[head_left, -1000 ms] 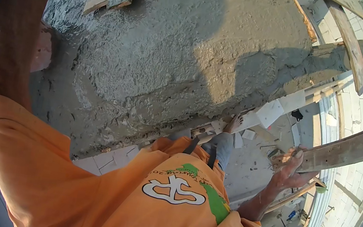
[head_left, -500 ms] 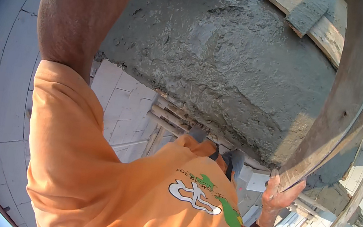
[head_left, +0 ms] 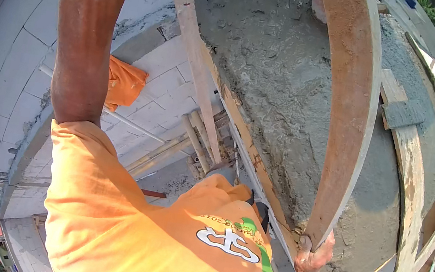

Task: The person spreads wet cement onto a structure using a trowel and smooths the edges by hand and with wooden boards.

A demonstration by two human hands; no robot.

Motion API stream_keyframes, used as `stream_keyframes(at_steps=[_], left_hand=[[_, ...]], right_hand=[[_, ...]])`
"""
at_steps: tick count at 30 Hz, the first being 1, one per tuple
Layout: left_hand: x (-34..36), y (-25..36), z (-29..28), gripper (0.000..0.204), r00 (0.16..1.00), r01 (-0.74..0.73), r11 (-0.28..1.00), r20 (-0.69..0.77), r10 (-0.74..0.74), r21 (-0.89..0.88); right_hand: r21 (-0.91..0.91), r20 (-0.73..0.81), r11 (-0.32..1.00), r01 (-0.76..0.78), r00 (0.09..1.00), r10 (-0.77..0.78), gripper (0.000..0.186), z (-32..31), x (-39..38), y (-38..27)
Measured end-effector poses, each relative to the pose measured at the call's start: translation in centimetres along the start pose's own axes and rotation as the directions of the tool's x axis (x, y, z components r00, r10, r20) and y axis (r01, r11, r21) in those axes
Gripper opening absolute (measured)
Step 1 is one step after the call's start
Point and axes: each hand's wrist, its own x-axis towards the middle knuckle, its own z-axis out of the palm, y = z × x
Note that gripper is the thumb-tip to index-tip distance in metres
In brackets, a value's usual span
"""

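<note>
Wet grey concrete [head_left: 264, 58] spreads before you from twelve o'clock round to four, a strip of it hidden behind the long board [head_left: 348, 117]. That board rises at your two o'clock, bowed by the lens, its upper end cut off by the top edge. Your right hand [head_left: 314, 254], between four and five o'clock, has its grip clamped on the board's lower end, the thumb on the near face; most of the fingers are hard to make out. Your left arm [head_left: 86, 47] reaches up toward eleven o'clock, where your left hand passes out of sight, so you cannot tell whether its grip is closed or what it holds. At one o'clock, a pale rounded thing [head_left: 318, 7] is mostly covered by the board, its kind unclear. A narrow plank [head_left: 194, 47] slants down from near twelve o'clock, its top cropped. At ten o'clock, your arm partly covers an orange cloth [head_left: 126, 84].
</note>
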Motion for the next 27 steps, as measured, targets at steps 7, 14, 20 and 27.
stream_keyframes(at_steps=[7,14,20,27], left_hand=[[-12.5,4.1,-8.8,0.083,0.876,0.359,0.872,-0.443,-0.191,0.333],[-23.0,-4.0,-10.9,0.052,0.708,0.398,0.873,-0.7,-0.095,0.283],[-27.8,-13.1,-13.3,0.044,0.659,0.464,0.849,-0.739,-0.139,0.253],[-29.2,-21.2,-12.7,0.04,0.562,0.658,0.707,-0.793,-0.233,0.259]], right_hand=[[-0.034,0.311,0.998,0.056,0.949,-0.042,0.052,-0.1,0.4,-0.2],[-0.173,0.51,0.984,0.045,0.859,0.051,0.054,-2.5,-0.9,1.5],[-0.228,0.533,0.973,0.024,0.84,0.104,0.053,-3.0,-1.1,1.3],[-0.31,0.504,0.946,0.09,0.859,0.084,0.053,-3.4,-1.6,1.5]])
